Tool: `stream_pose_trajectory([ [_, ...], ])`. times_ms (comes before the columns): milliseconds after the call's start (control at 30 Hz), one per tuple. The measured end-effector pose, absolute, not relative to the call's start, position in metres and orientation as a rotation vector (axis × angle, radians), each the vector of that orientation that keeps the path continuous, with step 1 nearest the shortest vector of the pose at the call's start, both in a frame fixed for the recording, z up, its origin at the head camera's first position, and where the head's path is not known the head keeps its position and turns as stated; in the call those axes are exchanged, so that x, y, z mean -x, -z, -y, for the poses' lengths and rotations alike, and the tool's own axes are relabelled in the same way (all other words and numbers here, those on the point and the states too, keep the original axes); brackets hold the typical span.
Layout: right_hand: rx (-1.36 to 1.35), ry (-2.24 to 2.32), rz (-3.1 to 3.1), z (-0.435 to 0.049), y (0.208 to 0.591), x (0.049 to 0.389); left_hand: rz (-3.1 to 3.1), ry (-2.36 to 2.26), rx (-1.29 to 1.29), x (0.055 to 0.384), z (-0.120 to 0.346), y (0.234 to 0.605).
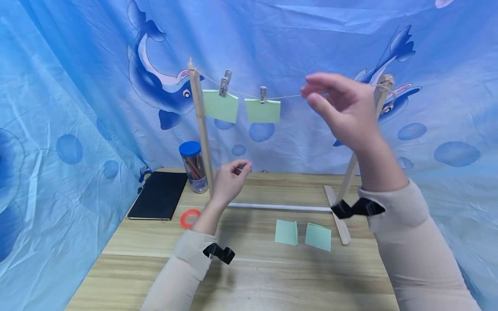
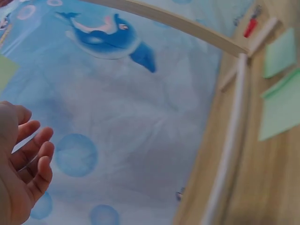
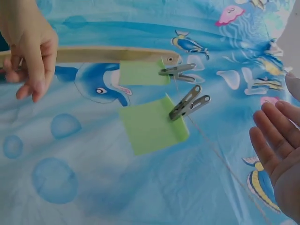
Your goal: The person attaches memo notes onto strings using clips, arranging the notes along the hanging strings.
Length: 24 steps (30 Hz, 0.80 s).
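Two green sticky notes hang from a thin string, each held by a metal clip. The left note (image 1: 221, 106) has its clip (image 1: 224, 84) near the left post; the other note (image 1: 262, 111) hangs to its right under a second clip (image 1: 263, 94). My right hand (image 1: 346, 108) is raised at the string's right part, fingers relaxed and apart; whether it touches the string I cannot tell. Nothing shows in its palm in the right wrist view. Lower, in front of the frame, my left hand (image 1: 232, 179) hovers with loosely bent fingers and holds nothing.
Wooden posts (image 1: 202, 129) and a white rod (image 1: 280, 207) form the frame. Two green notes (image 1: 286, 232) lie on the table (image 1: 256, 276). At the left are a black notebook (image 1: 158, 195), a blue-lidded jar (image 1: 193, 166) and red tape (image 1: 189, 219). A dolphin-print curtain (image 1: 295, 47) hangs behind.
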State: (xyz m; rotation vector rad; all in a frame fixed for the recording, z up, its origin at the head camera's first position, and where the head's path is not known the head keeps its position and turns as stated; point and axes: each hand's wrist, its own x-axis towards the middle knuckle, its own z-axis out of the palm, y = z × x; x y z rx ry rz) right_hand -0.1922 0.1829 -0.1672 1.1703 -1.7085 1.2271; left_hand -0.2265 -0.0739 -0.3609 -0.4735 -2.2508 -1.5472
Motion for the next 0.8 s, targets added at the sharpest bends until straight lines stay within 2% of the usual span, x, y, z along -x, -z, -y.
stream_pose_trajectory([
  [267,-1.088,-1.238,1.878,-0.22,0.251,0.169,2.398,1.485,0.612,0.213,0.06,0.41],
  [600,-0.65,-1.255,2.206,-0.28,0.364,0.15,2.631,1.318,0.767,0.195,0.043,0.463],
  [800,-0.47,-1.228,2.316,-0.315,0.416,0.142,2.73,1.195,0.848,0.186,0.031,0.485],
])
